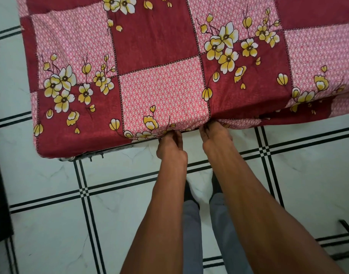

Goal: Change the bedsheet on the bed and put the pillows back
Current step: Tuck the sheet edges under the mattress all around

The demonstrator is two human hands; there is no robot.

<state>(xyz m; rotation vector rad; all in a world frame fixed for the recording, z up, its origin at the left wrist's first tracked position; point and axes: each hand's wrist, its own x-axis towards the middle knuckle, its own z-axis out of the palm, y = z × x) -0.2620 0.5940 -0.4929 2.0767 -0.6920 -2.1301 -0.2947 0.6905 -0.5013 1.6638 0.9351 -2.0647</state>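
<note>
My left hand (pixel 170 144) and right hand (pixel 215 138), side by side, each have their grip curled onto the bedsheet (pixel 163 91) hem at the bed's near edge, the sheet spread just beyond my fingertips.

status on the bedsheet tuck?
Left hand and right hand both at bedsheet edge, fingertips hidden under it. Right stretch hangs loose. No pillows seen, nothing blocking.
</note>
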